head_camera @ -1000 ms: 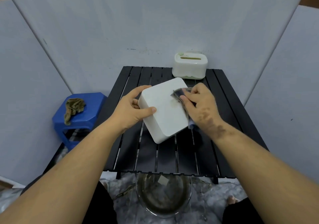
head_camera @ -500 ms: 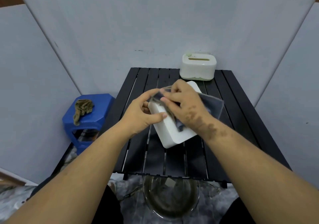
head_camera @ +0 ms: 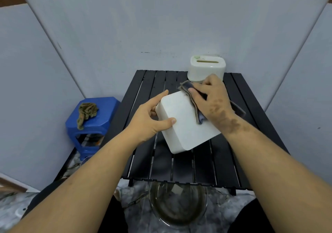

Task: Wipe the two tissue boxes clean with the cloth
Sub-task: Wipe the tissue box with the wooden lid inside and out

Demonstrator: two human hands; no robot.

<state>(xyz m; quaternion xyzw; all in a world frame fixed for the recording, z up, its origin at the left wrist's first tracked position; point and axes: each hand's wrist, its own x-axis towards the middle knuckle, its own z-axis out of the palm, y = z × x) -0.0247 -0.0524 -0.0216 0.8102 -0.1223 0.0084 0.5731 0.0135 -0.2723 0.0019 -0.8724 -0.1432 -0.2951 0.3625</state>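
stool [head_camera: 100,114] left of table [head_camera: 251,143]

A plain white tissue box [head_camera: 186,123] is seen over a black slatted desk [head_camera: 147,92]. The cloth [head_camera: 193,96] on it is grey-brown with a dark blue-grey face. A second tissue box [head_camera: 206,69] is off-white with a pale tan slot. A blue stool [head_camera: 100,119] is topped by an olive-brown rag [head_camera: 87,111]. Walls are pale grey-blue. A clear bowl [head_camera: 177,207] is filled with murky brownish water.
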